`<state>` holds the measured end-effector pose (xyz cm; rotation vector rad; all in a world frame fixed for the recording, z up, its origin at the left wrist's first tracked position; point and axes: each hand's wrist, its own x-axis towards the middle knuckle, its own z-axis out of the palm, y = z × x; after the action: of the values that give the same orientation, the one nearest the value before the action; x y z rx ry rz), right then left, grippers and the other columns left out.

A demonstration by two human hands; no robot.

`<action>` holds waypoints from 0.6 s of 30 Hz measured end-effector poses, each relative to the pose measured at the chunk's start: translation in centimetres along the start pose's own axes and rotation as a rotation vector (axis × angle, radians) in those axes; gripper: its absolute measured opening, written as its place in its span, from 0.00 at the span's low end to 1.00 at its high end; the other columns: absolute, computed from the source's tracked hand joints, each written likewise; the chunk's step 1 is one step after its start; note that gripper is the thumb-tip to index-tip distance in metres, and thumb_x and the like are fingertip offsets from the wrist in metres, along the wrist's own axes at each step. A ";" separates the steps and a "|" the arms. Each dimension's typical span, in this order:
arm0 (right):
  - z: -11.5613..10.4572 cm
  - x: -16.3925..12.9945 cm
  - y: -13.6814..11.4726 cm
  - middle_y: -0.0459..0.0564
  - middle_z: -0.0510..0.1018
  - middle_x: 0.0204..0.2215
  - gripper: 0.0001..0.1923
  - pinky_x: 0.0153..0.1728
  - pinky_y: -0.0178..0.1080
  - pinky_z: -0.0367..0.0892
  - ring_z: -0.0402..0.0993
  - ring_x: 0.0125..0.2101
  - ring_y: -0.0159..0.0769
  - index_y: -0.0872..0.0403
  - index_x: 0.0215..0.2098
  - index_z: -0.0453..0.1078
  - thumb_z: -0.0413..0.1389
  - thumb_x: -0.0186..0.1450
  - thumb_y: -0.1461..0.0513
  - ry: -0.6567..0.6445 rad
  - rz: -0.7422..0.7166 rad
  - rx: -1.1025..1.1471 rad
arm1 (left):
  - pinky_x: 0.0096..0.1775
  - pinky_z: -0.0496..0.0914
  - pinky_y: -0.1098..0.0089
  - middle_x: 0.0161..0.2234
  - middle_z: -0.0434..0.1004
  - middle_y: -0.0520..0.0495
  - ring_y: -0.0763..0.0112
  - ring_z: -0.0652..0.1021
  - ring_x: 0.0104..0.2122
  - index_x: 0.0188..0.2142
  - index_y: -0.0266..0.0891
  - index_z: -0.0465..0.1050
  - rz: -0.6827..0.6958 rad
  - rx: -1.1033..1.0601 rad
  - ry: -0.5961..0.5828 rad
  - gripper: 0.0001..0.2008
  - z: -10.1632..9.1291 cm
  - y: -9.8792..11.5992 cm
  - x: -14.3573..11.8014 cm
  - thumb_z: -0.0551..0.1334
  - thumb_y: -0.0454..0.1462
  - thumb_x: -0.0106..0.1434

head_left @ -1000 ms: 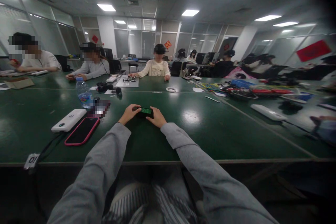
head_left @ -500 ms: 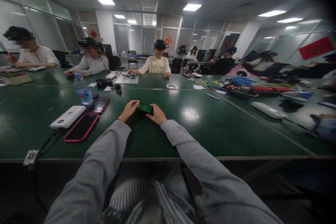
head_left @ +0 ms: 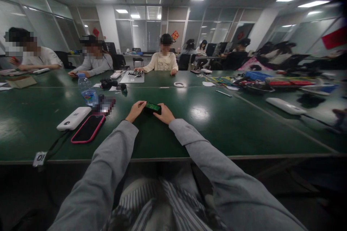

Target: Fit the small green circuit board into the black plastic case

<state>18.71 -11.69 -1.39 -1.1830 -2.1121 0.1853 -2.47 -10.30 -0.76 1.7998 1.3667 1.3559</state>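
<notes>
Between my two hands is a small, dark rectangular device with a green patterned face (head_left: 153,107), tilted toward me above the green tabletop (head_left: 162,140). My left hand (head_left: 136,110) pinches its left end with thumb and fingers. The right end is gripped by my right hand (head_left: 165,114), its fingers wrapped around the edge. The face is too small to read, and its underside is hidden. To the left of my hands lies a phone in a pink case (head_left: 88,129), beside a white power bank (head_left: 74,118) with a cable.
A water bottle (head_left: 87,90) stands behind the power bank. Farther back are a white ring (head_left: 179,84) and a thin metal rod (head_left: 223,94). Cables and a blue tray (head_left: 255,75) crowd the right side. A person (head_left: 162,59) sits across the table; others sit at left and right.
The view has shifted slightly, so the table things appear a little farther right and higher. Both hands keep hold of the device, with little change in grip.
</notes>
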 end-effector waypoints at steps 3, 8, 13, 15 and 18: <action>-0.1 -0.1 -0.3 0.56 0.71 0.42 0.26 0.46 0.44 0.66 0.69 0.44 0.42 0.57 0.50 0.59 0.61 0.59 0.55 -0.010 -0.003 -0.006 | 0.43 0.70 0.68 0.42 0.78 0.43 0.67 0.78 0.39 0.44 0.38 0.74 0.045 0.065 -0.014 0.19 0.2 0.4 -0.2 0.59 0.48 0.60; -0.4 -0.2 -0.7 0.56 0.71 0.42 0.27 0.45 0.43 0.66 0.70 0.42 0.42 0.57 0.50 0.59 0.61 0.58 0.55 -0.008 -0.026 -0.026 | 0.40 0.70 0.68 0.37 0.80 0.46 0.67 0.78 0.36 0.39 0.41 0.75 0.068 0.259 0.058 0.14 0.1 1.6 -0.6 0.59 0.47 0.60; -0.7 -0.4 -1.2 0.55 0.70 0.44 0.26 0.45 0.42 0.66 0.70 0.44 0.41 0.56 0.51 0.58 0.60 0.59 0.56 0.006 -0.085 -0.043 | 0.40 0.68 0.66 0.35 0.80 0.47 0.64 0.78 0.35 0.37 0.43 0.75 0.078 0.443 0.120 0.13 0.0 2.9 -1.1 0.59 0.47 0.61; -0.8 -0.5 -1.4 0.55 0.70 0.44 0.26 0.45 0.42 0.66 0.70 0.44 0.41 0.55 0.51 0.58 0.60 0.59 0.56 0.001 -0.085 -0.053 | 0.40 0.68 0.66 0.35 0.80 0.45 0.63 0.78 0.36 0.38 0.43 0.75 0.080 0.473 0.122 0.14 0.1 3.2 -1.3 0.58 0.48 0.61; -0.8 -0.5 -1.4 0.55 0.70 0.45 0.27 0.45 0.43 0.66 0.70 0.44 0.42 0.55 0.52 0.58 0.60 0.59 0.55 -0.012 -0.078 -0.048 | 0.40 0.67 0.65 0.35 0.79 0.44 0.62 0.78 0.36 0.38 0.43 0.75 0.073 0.512 0.117 0.15 0.1 3.5 -1.4 0.57 0.48 0.62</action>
<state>18.41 -13.08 -0.43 -1.1268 -2.1795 0.1070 -0.92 -12.83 1.51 2.1332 1.8568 1.2382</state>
